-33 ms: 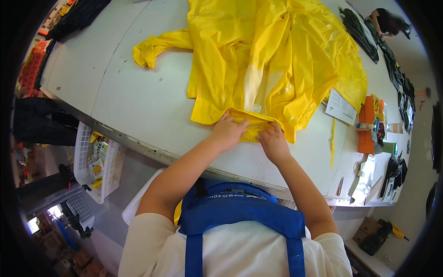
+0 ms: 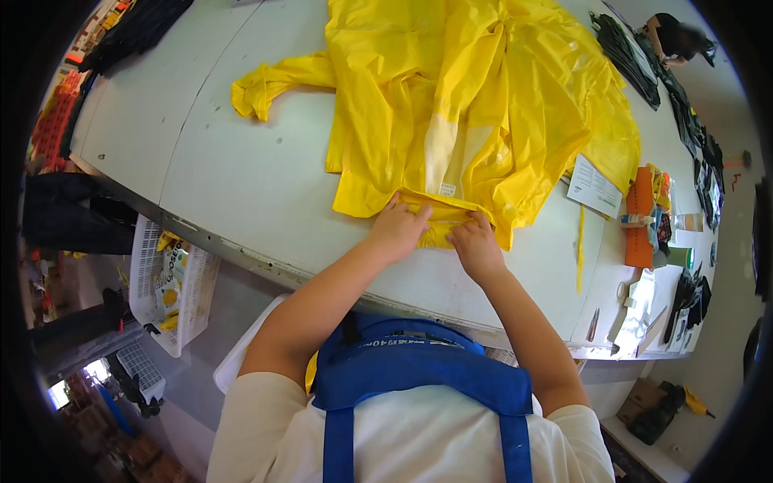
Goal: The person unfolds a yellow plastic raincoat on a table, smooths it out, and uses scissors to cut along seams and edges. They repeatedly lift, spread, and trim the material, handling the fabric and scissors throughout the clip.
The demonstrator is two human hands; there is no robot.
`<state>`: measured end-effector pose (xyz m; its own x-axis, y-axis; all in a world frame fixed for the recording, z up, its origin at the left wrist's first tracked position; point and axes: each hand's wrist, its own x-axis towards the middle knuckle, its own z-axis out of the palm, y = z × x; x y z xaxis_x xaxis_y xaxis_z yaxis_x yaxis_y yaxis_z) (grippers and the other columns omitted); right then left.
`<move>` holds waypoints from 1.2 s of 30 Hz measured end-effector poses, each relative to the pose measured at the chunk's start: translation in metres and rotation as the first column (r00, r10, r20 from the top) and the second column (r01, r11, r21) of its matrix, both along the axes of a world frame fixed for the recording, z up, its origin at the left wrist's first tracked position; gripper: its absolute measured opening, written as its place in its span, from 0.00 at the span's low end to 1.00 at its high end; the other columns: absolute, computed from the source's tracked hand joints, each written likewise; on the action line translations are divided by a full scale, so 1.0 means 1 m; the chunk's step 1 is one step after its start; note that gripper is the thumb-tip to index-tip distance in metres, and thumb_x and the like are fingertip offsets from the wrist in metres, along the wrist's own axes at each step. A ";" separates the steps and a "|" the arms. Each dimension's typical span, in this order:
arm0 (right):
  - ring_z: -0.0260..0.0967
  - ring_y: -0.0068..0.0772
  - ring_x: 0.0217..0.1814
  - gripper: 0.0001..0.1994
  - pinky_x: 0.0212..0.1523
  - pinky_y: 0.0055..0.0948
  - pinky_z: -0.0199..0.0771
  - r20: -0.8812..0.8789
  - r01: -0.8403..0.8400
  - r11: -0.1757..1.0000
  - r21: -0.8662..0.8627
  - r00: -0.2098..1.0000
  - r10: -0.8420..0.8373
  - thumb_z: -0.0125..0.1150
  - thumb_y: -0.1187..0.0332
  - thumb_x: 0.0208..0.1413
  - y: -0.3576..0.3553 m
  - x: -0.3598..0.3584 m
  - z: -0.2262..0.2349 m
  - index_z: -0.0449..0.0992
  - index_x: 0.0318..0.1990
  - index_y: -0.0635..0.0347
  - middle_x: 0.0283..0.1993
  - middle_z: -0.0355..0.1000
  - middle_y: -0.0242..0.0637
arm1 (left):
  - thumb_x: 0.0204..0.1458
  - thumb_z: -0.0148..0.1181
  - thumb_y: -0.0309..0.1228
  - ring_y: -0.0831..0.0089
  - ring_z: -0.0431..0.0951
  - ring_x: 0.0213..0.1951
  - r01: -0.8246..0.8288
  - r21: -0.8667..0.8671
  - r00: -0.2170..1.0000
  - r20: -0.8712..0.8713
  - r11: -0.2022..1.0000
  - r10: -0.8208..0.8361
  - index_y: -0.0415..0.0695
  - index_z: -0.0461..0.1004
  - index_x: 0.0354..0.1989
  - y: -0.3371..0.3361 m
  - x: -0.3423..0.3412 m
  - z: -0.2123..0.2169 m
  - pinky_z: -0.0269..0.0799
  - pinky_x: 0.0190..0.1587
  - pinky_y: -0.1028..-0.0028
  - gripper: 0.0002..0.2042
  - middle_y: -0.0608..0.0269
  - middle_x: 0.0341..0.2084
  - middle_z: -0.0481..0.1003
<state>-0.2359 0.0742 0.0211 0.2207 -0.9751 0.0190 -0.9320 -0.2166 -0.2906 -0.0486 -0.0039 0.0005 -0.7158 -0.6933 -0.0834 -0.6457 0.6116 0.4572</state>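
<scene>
A yellow rain jacket point(image 2: 386, 97) is spread over the white table point(image 2: 217, 161), with one sleeve point(image 2: 278, 80) stretched out to the left and its pale lining showing down the middle. At the jacket's near edge, my left hand point(image 2: 398, 232) pinches the folded hem between its fingers. A short way to the right, my right hand point(image 2: 480, 251) is closed on the same hem. Between them lies a narrow yellow flap point(image 2: 440, 233), and a small white label point(image 2: 447, 189) sits just beyond it.
Right of the jacket lie a printed white sheet point(image 2: 594, 187) and a yellow cord point(image 2: 580, 249). An orange box point(image 2: 638, 249) of small items stands farther right, near scissors point(image 2: 593, 324). A white basket point(image 2: 193, 302) sits below the table's left edge. Another person point(image 2: 672, 40) is at the far right.
</scene>
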 end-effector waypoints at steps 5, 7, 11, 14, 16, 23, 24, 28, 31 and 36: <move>0.64 0.46 0.49 0.06 0.48 0.39 0.67 0.107 0.164 0.978 0.132 0.978 -0.179 0.53 0.69 0.54 -0.015 -0.004 -0.012 0.73 0.37 0.60 0.35 0.72 0.42 | 0.49 0.57 0.33 0.53 0.69 0.45 -0.045 0.007 0.991 -0.128 0.999 0.046 0.43 0.69 0.41 0.004 0.004 0.019 0.61 0.51 0.55 0.13 0.54 0.37 0.71; 0.64 0.46 0.48 0.07 0.47 0.39 0.67 0.136 0.220 0.958 0.186 0.960 -0.246 0.54 0.69 0.53 -0.018 0.000 -0.003 0.72 0.38 0.60 0.38 0.71 0.43 | 0.49 0.57 0.32 0.53 0.69 0.46 -0.076 -0.019 0.988 -0.136 0.997 0.073 0.42 0.70 0.39 0.006 0.012 0.023 0.63 0.50 0.56 0.11 0.52 0.39 0.70; 0.65 0.46 0.47 0.10 0.46 0.39 0.68 0.053 0.136 0.991 0.002 0.989 -0.136 0.56 0.66 0.53 -0.012 0.003 0.011 0.71 0.41 0.60 0.42 0.69 0.45 | 0.47 0.57 0.30 0.53 0.68 0.47 -0.071 -0.174 0.996 -0.071 0.982 0.059 0.40 0.70 0.38 -0.002 0.020 0.013 0.66 0.47 0.58 0.11 0.52 0.41 0.69; 0.66 0.46 0.46 0.12 0.45 0.39 0.69 -0.038 0.033 0.989 -0.145 0.999 -0.039 0.57 0.64 0.53 -0.009 -0.002 0.017 0.70 0.42 0.58 0.41 0.68 0.45 | 0.47 0.58 0.30 0.53 0.68 0.47 -0.029 -0.180 1.000 0.002 0.983 0.030 0.39 0.70 0.39 -0.008 0.016 0.012 0.67 0.45 0.59 0.12 0.51 0.42 0.69; 0.67 0.46 0.45 0.12 0.45 0.39 0.69 -0.080 0.022 0.999 -0.033 0.997 -0.025 0.57 0.63 0.53 -0.012 -0.010 0.008 0.69 0.43 0.57 0.38 0.68 0.45 | 0.46 0.58 0.30 0.53 0.68 0.47 -0.025 -0.148 0.999 0.037 0.989 0.031 0.40 0.69 0.40 -0.010 0.014 0.013 0.68 0.45 0.60 0.13 0.49 0.43 0.68; 0.69 0.48 0.42 0.12 0.41 0.42 0.71 -0.147 0.117 0.975 0.187 0.985 -0.090 0.56 0.62 0.54 -0.018 -0.010 0.025 0.66 0.42 0.56 0.36 0.69 0.44 | 0.48 0.53 0.28 0.53 0.67 0.47 0.021 -0.349 0.998 -0.041 0.937 -0.038 0.41 0.71 0.41 -0.010 0.023 0.024 0.65 0.51 0.62 0.11 0.49 0.45 0.67; 0.68 0.48 0.44 0.13 0.42 0.42 0.71 -0.141 0.140 0.957 0.252 0.984 -0.107 0.56 0.62 0.54 -0.019 -0.006 0.033 0.66 0.43 0.56 0.37 0.69 0.45 | 0.48 0.53 0.28 0.53 0.67 0.47 0.024 -0.389 0.998 -0.043 0.921 -0.044 0.41 0.71 0.41 -0.012 0.024 0.021 0.65 0.51 0.62 0.11 0.49 0.45 0.67; 0.65 0.52 0.50 0.16 0.45 0.41 0.71 -0.135 0.068 0.997 0.032 0.989 -0.063 0.57 0.65 0.53 -0.008 -0.002 0.027 0.67 0.48 0.54 0.47 0.65 0.49 | 0.48 0.51 0.27 0.52 0.67 0.47 0.017 -0.432 0.995 -0.085 0.902 -0.059 0.40 0.73 0.34 -0.017 0.021 0.012 0.65 0.51 0.60 0.08 0.53 0.43 0.68; 0.62 0.54 0.53 0.19 0.48 0.41 0.70 -0.123 0.067 0.998 0.018 0.990 -0.064 0.58 0.66 0.51 -0.006 -0.005 0.026 0.67 0.51 0.56 0.51 0.61 0.50 | 0.47 0.51 0.27 0.51 0.66 0.49 0.043 -0.441 0.995 -0.065 0.896 -0.080 0.40 0.74 0.32 -0.022 0.018 0.009 0.64 0.53 0.59 0.07 0.55 0.42 0.69; 0.64 0.48 0.48 0.18 0.44 0.39 0.72 -0.175 0.026 0.998 -0.054 0.984 -0.035 0.58 0.68 0.50 0.002 -0.006 0.020 0.67 0.49 0.61 0.51 0.62 0.48 | 0.47 0.50 0.26 0.49 0.65 0.50 0.034 -0.352 0.988 -0.132 0.935 -0.085 0.39 0.73 0.31 -0.018 0.020 0.022 0.63 0.54 0.57 0.07 0.56 0.40 0.70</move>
<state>-0.2418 0.0760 0.0410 0.1949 -0.9803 0.0326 -0.9741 -0.1973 -0.1105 -0.0284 -0.0217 0.0222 -0.7432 -0.6159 0.2612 -0.5467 0.7842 0.2936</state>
